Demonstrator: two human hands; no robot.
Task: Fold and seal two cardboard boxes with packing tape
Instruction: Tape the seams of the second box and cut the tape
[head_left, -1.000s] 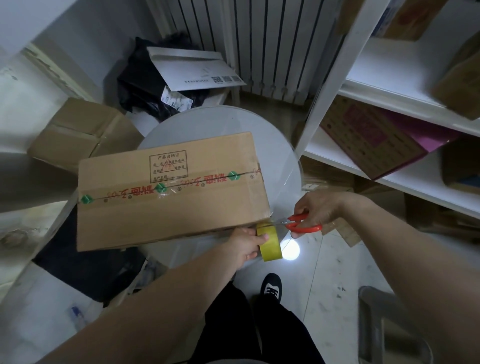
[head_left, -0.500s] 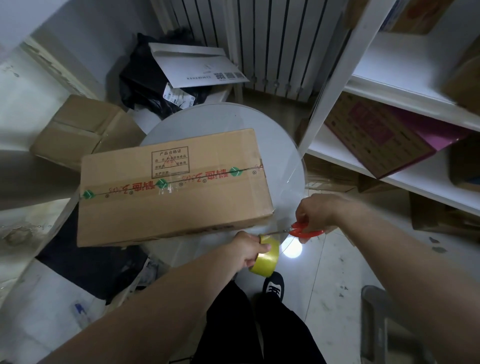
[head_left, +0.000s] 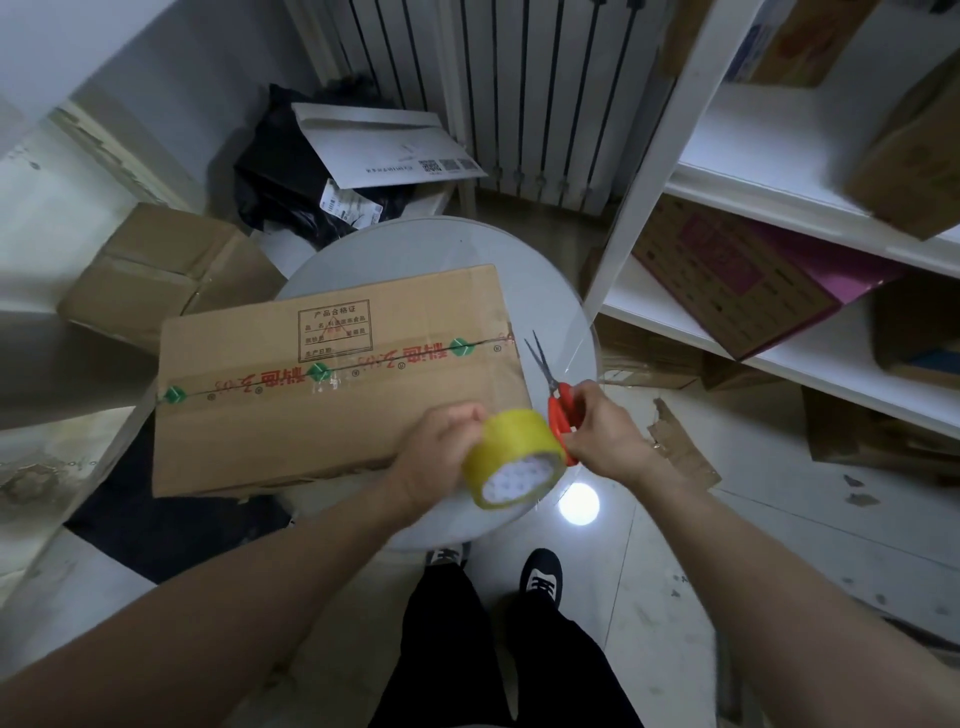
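- Lifted since a second ago, the left hand (head_left: 436, 452) and right hand (head_left: 605, 431) are now close together above the near right corner of the box (head_left: 332, 395). The tape cut looks finished.
- Box lies on the round table (head_left: 550, 291), its top seam taped end to end, so it seems sealed.
- Left hand grips the yellow tape roll (head_left: 511, 454).
- Right hand holds red scissors (head_left: 558, 404), blades pointing away.

left hand (head_left: 434, 457) gripping, right hand (head_left: 602, 436) gripping

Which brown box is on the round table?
The big box with red-lettered tape along its seam. The plain box at the left is off the table; others sit on the shelves.
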